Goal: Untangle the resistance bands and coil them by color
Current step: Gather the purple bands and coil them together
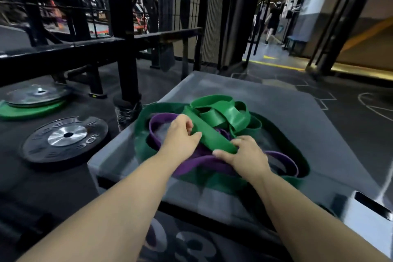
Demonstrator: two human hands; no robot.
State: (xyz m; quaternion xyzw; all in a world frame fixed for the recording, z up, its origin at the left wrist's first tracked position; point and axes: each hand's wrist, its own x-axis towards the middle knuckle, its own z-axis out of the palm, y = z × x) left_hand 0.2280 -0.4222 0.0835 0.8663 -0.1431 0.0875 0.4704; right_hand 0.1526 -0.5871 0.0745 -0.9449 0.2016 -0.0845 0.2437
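A tangle of resistance bands lies on top of a grey plyo box. A glossy bright green band is knotted at the far side, and one flat strand of it runs toward me. My left hand pinches that strand near its upper end. My right hand grips the strand's lower end. Under my hands lies a purple band, looping out left and right. A wide dark green band rings the whole pile.
Black weight plates and a silver plate on a green one lie on the floor to the left. Black rack posts stand behind them. A person walks in the far corridor at right.
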